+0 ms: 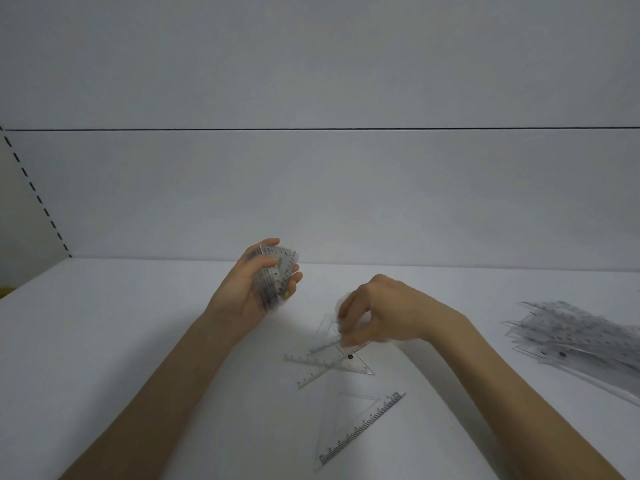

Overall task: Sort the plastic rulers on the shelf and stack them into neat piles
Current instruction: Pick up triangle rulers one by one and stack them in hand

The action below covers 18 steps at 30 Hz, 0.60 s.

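My left hand point(258, 284) is raised above the white shelf and grips a stack of clear plastic triangle rulers point(277, 277), fingers curled round its edges. My right hand point(377, 311) reaches down, its blurred fingertips pinching the upper edge of a clear triangle ruler point(329, 362) that lies crossed over another on the shelf. A larger clear triangle ruler point(360, 427) lies flat nearer to me, apart from both hands.
A loose heap of clear rulers point(575, 336) sits at the right edge of the white shelf surface point(138, 341). The shelf's back wall point(311, 195) rises behind, and a side panel with dark slots point(34, 188) closes the left.
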Each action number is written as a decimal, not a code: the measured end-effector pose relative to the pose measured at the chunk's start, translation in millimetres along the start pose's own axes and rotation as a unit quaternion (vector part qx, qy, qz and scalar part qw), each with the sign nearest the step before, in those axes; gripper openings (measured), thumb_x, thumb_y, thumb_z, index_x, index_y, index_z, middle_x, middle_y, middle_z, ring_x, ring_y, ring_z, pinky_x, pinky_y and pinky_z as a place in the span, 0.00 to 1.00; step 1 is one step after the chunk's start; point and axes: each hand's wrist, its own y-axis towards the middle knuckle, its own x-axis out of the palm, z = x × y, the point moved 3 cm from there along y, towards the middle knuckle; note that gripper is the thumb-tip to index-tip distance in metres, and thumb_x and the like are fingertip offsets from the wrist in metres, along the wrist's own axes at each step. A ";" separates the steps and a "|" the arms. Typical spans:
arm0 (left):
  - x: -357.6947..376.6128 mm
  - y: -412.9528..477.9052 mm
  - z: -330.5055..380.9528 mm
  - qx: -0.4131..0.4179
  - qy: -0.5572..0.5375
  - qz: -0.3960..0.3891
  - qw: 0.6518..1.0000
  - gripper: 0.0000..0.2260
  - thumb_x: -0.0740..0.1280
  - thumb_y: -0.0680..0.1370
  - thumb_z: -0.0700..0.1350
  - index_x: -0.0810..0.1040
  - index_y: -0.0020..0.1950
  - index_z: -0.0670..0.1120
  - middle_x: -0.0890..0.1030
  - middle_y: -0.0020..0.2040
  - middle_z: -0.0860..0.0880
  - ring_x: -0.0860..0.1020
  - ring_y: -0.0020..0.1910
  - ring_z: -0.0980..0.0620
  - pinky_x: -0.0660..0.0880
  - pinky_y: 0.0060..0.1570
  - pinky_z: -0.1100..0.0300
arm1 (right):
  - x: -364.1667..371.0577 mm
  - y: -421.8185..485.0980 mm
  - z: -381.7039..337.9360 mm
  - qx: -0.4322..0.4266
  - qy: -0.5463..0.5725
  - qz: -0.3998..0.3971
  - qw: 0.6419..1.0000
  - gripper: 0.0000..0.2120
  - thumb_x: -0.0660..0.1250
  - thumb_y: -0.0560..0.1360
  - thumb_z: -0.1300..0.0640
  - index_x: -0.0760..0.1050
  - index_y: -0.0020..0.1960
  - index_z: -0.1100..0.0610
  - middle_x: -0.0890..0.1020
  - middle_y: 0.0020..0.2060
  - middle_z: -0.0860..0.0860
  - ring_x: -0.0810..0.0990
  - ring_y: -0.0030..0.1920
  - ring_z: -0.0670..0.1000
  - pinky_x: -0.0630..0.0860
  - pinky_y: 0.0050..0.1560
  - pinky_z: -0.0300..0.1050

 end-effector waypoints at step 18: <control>18.3 -12.5 -6.7 -0.008 0.052 -0.097 0.994 0.13 0.62 0.74 0.45 0.75 0.57 0.47 0.81 0.51 0.39 0.81 0.37 0.45 0.79 0.34 0.59 | -19.8 -5.0 -11.8 0.033 0.551 0.182 0.814 0.13 0.66 0.76 0.67 0.71 0.60 0.63 0.82 0.33 0.58 0.78 0.28 0.51 0.75 0.30 0.40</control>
